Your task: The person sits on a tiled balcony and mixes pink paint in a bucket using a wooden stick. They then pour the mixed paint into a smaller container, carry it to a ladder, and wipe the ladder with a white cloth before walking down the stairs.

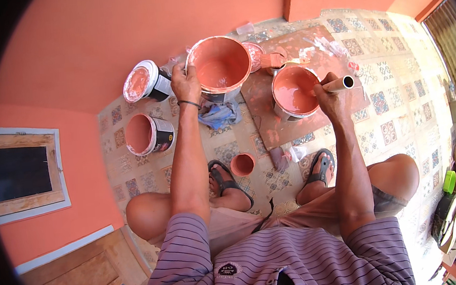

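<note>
Okay, left hand was grasping the left rim of the big bucket, which had salmon paint coating its inside, at the far middle; couldn't tell if it was lifted. Right hand was closed around a pale tube-like handle, open end pointing right, at the right edge of the smaller paint bucket; the tool's other end wasn't clear. Smaller bucket stood right of the big one, on a brown board. Paintbrush lay just beyond the smaller bucket, bristles left. Blue cloth was on the near side of the big bucket. Small reddish cup sat nearer, between the sandalled feet. Two paint tubs stood left of the left hand: far tub tilted, near tub just below it. Patterned tile floor, salmon wall at far left.
</note>
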Available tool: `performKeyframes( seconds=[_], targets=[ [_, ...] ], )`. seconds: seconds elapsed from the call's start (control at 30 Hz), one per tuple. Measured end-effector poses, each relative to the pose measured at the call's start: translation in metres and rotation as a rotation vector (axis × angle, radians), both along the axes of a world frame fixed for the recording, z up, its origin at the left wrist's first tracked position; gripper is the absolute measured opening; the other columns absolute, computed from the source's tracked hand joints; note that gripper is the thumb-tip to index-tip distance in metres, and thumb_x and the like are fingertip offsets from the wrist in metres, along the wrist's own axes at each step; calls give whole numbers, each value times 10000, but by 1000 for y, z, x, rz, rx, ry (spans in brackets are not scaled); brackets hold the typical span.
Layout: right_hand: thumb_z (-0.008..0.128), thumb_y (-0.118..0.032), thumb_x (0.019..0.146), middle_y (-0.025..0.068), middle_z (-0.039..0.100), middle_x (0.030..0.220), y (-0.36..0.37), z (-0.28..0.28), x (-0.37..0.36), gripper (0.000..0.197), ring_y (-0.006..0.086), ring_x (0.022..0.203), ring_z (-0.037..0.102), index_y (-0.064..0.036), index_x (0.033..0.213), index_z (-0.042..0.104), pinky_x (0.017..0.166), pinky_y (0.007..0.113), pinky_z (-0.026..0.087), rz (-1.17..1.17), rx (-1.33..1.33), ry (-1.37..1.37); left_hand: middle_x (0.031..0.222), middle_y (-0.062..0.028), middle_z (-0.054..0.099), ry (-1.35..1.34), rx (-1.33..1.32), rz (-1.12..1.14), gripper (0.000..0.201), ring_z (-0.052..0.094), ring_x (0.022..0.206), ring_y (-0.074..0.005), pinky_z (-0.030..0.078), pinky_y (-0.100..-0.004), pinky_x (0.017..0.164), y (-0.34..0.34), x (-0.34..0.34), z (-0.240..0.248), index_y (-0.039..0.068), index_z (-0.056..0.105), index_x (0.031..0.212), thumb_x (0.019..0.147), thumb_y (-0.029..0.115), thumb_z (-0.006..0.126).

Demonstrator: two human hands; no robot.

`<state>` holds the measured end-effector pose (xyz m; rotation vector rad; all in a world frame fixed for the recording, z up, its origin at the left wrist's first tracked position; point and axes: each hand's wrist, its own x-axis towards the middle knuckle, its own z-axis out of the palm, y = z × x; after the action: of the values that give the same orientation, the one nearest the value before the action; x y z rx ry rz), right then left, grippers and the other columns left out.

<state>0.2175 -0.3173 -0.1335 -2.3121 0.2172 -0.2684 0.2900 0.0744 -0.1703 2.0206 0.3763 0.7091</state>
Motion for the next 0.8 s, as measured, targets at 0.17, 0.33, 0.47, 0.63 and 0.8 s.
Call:
performKeyframes(
  seconds=[0.17,0.33,0.47,0.63,0.8],
  targets=[
    [691,-64,815,110,667,699,5,19,-3,93,175,594,651,5,816,628,538,343,514,52,298,193,799,-136,737,68,133,-46,283,702,716,-206,544,-361,687,-12,-26,39,-17,691,1064,979,252,712],
    [693,-71,854,131,679,706,1,-14,5,122,177,571,663,31,875,630,497,292,531,-57,727,52,794,-85,715,11,-53,-95,232,641,698,-124,516,-313,653,-27,-64,66,-34,689,1035,985,190,723],
    [771,-124,902,146,721,801,-30,-32,11,253,212,661,731,82,983,649,519,310,596,-245,1022,11,813,-55,704,-44,-110,-130,190,611,705,-81,498,-266,641,-32,-92,99,-44,676,1041,1015,143,698],
    [789,-125,922,201,694,997,-39,-30,1,486,245,755,748,163,1246,571,553,322,620,-334,1199,80,879,-65,723,-120,-221,-169,162,630,763,-72,515,-243,697,-35,-117,142,-55,668,1075,1039,103,670],
    [715,-98,958,218,694,1011,-32,-15,-11,510,238,779,752,183,1324,496,560,328,624,-257,1223,134,1017,-127,742,-125,-254,-182,203,693,884,-123,567,-271,784,-40,-140,156,-67,635,1100,1054,129,657]
  ],
)
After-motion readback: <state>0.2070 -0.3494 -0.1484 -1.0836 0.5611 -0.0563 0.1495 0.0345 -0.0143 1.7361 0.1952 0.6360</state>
